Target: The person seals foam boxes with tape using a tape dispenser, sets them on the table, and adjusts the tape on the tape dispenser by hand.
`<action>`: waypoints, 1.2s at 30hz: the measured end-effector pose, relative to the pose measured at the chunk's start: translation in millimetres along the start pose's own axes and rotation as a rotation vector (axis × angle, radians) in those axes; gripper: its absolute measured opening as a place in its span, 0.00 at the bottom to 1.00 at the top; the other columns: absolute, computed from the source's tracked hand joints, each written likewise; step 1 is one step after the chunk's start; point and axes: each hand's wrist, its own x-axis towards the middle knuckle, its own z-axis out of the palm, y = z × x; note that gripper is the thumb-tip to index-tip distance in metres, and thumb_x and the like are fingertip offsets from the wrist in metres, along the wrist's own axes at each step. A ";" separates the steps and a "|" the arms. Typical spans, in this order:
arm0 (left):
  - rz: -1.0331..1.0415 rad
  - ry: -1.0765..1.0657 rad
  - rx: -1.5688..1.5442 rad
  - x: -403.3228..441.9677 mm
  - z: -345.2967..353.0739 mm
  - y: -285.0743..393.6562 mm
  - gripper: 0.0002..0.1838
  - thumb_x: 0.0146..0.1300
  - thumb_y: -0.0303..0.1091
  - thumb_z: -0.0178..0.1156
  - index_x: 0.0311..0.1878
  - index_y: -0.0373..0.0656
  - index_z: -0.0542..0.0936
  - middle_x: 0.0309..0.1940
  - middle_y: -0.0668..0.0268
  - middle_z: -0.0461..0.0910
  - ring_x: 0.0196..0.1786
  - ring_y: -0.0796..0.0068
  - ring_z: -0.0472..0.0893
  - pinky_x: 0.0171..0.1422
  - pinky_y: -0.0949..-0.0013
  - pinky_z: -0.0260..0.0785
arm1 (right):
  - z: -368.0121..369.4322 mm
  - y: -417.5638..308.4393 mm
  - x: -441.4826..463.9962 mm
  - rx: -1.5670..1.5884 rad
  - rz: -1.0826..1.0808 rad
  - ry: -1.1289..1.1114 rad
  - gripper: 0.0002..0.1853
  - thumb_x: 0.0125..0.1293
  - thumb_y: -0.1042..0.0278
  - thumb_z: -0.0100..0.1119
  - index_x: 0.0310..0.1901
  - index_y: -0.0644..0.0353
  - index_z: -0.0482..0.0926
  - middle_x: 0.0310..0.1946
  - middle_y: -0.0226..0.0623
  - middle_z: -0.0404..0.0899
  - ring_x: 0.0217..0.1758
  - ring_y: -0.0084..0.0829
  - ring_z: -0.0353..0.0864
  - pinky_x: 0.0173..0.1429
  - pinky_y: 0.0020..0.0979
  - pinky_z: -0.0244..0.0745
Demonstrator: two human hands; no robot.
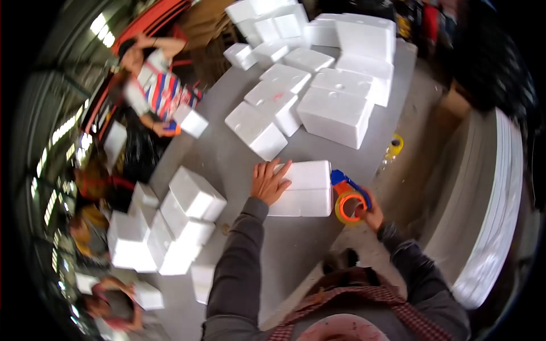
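Note:
On the grey table, a white foam box (310, 190) lies in front of me with a seam running along its side. My left hand (271, 182) rests on the box's left part, fingers spread. At the box's right end, my right hand (371, 215) is wrapped round a blue and orange tape dispenser (351, 193) that carries a roll of tape. The dispenser's blue tip is at the box's right edge.
White foam boxes (335, 108) stand grouped at the table's far side, and more boxes (187, 219) at the left. Co-workers stand along the left edge; one person (162, 85) has a dispenser by a box. A yellow tape roll (395, 145) and stacked white sheets (483, 210) are at the right.

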 end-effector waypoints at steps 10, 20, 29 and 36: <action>-0.793 -0.370 0.079 -53.6 -8.8 61.5 0.30 0.60 0.58 0.45 0.65 0.61 0.62 0.42 0.63 0.72 0.48 0.57 0.71 0.51 0.53 0.62 | 88.0 58.6 -58.6 -0.295 -0.232 0.306 0.32 0.54 0.65 0.56 0.60 0.59 0.57 0.51 0.47 0.70 0.51 0.43 0.74 0.55 0.36 0.69; -0.530 -0.168 -0.052 -116.0 9.8 80.9 0.30 0.61 0.55 0.45 0.63 0.48 0.63 0.65 0.60 0.59 0.65 0.47 0.59 0.49 0.49 0.66 | 93.3 95.3 -161.6 -0.194 -0.184 0.258 0.31 0.52 0.71 0.59 0.59 0.61 0.59 0.47 0.40 0.69 0.48 0.32 0.71 0.50 0.29 0.69; -0.779 -0.290 -0.393 -63.7 -76.0 161.6 0.27 0.62 0.54 0.46 0.62 0.53 0.66 0.64 0.58 0.59 0.68 0.51 0.53 0.62 0.46 0.54 | 69.5 29.5 -124.6 0.077 0.058 0.262 0.33 0.54 0.74 0.56 0.62 0.59 0.55 0.43 0.34 0.70 0.40 0.23 0.70 0.42 0.23 0.69; -0.522 -0.072 -0.099 -69.5 -20.3 147.0 0.25 0.63 0.55 0.43 0.64 0.67 0.61 0.68 0.61 0.53 0.70 0.55 0.51 0.66 0.38 0.37 | 84.5 29.0 -235.7 0.065 -0.004 0.126 0.33 0.55 0.74 0.56 0.62 0.60 0.54 0.46 0.38 0.71 0.45 0.26 0.72 0.46 0.28 0.71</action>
